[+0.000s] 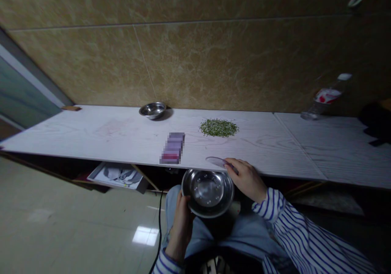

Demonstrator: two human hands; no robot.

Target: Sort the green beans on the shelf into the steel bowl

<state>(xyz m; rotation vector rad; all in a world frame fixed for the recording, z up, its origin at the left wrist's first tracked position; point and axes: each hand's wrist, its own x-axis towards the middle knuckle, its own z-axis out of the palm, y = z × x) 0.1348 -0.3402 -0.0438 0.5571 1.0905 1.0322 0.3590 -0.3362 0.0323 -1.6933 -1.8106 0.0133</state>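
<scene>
My left hand grips the left rim of a large steel bowl. The bowl is tilted above my lap, just below the counter's front edge, and only shiny metal shows inside it. In my right hand is a thin, translucent piece with a rounded edge, held low over the counter edge, near the bowl's right side. Farther back on the counter lies a spread heap of small green bits; their exact kind is too small to tell.
The white wood-grain counter runs along a tiled wall. On it are a small steel bowl, a pixelated phone-like rectangle and a plastic bottle. A dark object sits far right. Below, a white drawer stands out.
</scene>
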